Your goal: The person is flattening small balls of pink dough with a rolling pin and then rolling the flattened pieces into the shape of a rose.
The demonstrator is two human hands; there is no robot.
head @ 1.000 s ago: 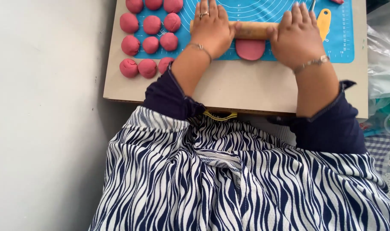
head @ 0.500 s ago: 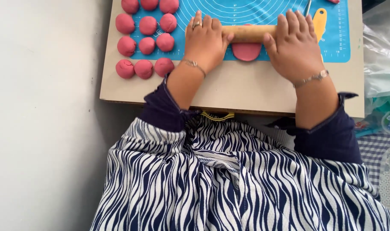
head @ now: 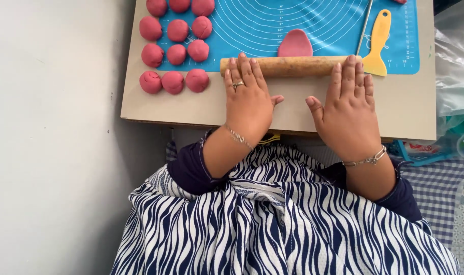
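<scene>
A wooden rolling pin point(head: 290, 65) lies across the near edge of a blue silicone mat point(head: 313, 25). My left hand point(head: 248, 102) and my right hand point(head: 348, 109) lie flat with fingers spread, only the fingertips resting on the pin's two ends. Just beyond the pin sits a flattened oval of pink dough point(head: 295, 44). Several pink dough balls point(head: 177, 51) sit in rows at the mat's left end.
The mat rests on a beige board point(head: 201, 109) over my lap. A yellow plastic scraper point(head: 378, 45) and a thin metal rod point(head: 365, 25) lie at the right of the mat. Plastic bags point(head: 453, 66) are beyond the board's right edge. A grey wall is on the left.
The pin has rolled back toward me off the dough, which now shows beyond it. My palms have slid back so only fingertips touch the pin.
</scene>
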